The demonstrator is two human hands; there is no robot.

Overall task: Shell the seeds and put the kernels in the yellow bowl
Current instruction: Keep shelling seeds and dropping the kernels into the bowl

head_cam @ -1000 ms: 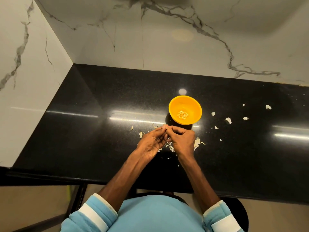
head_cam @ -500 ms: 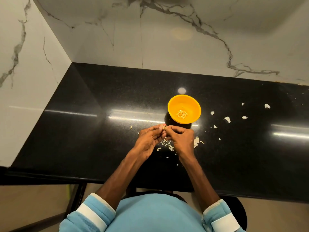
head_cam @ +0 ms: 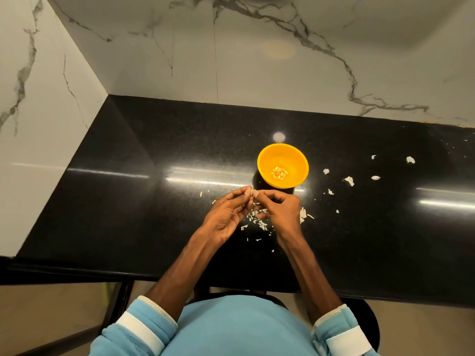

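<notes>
A yellow bowl stands on the black counter with several pale kernels at its bottom. Just in front of it, my left hand and my right hand meet fingertip to fingertip. Together they pinch one small pale seed between thumbs and forefingers. Under and between the hands lies a heap of shell bits.
More white shell scraps are scattered on the counter to the right of the bowl. Marble walls close the counter off at the back and left. The counter's front edge runs just above my blue sleeves; a dark stool shows below.
Both hands stay together at the same spot, the fingertips working slightly on the seed. The bowl has not moved.
</notes>
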